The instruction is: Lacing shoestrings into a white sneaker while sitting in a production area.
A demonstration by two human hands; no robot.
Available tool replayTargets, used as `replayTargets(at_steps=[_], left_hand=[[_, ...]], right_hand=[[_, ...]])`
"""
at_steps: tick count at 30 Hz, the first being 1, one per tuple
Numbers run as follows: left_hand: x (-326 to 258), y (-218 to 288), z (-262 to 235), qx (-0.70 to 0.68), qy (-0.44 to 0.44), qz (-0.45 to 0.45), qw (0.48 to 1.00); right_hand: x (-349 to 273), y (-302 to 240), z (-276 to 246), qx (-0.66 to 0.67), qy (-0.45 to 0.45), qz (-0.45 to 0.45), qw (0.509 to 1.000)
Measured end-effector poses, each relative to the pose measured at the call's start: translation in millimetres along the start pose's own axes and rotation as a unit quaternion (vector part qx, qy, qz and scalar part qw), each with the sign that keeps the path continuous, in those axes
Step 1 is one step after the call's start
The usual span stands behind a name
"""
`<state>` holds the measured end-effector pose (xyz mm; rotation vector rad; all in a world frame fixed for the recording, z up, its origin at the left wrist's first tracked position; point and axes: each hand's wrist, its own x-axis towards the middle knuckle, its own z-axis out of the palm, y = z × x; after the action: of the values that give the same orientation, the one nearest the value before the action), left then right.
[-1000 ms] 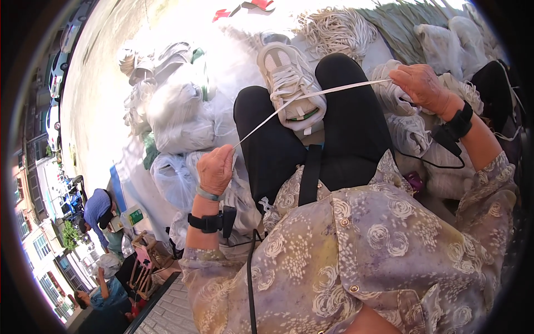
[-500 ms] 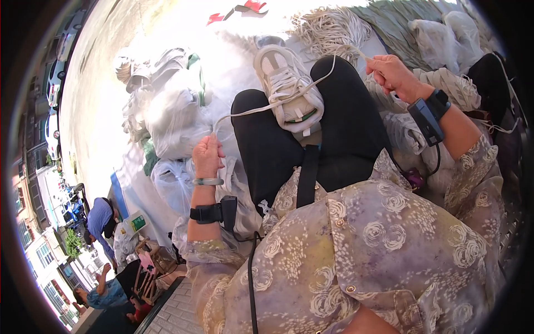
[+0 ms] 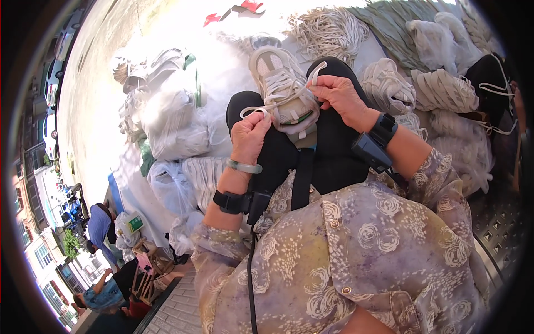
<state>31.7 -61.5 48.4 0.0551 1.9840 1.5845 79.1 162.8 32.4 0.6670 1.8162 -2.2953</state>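
Observation:
A pale sneaker [image 3: 282, 83] with off-white laces rests between my black-clad knees, its toe pointing away and its opening toward me. My left hand [image 3: 250, 133] pinches one end of the shoelace [image 3: 253, 109] in a small loop at the shoe's left side. On the other side, my right hand [image 3: 337, 96] pinches the lace's other part, which forms a loop standing up from the fingers. Both hands are close beside the ankle opening, fingers closed.
A heap of loose laces [image 3: 329, 32] lies beyond my right knee. Rows of pale shoe uppers [image 3: 445, 91] sit to the right, and plastic-wrapped bundles [image 3: 175, 125] to the left. Two people [image 3: 102, 228] are in the background at lower left. A cable [image 3: 251, 278] runs down from my left wrist.
Both hands have come inward from wide apart to beside the shoe. The lace, stretched long between them before, is now gathered in short loops at the fingers.

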Motion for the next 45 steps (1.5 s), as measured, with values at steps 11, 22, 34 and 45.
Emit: replayTargets(at_steps=[11, 22, 34, 45], left_hand=[[6.9, -22.8, -8.2, 0.165, 0.119, 0.083, 0.976], [1.2, -9.3, -0.3, -0.012, 0.085, 0.042, 0.995], [5.0, -0.8, 2.8, -0.105, 0.112, 0.021, 0.988], [36.4, -14.7, 14.6, -0.026, 0.162, 0.068, 0.984]], right_hand=[[7.0, 9.9, 10.2, 0.050, 0.038, -0.058, 0.996], [14.2, 22.1, 6.4, -0.086, 0.026, -0.115, 0.989], [9.8, 6.5, 5.0, -0.392, 0.071, -0.200, 0.895], [4.0, 9.8, 54.8, -0.205, -0.110, 0.047, 0.972]])
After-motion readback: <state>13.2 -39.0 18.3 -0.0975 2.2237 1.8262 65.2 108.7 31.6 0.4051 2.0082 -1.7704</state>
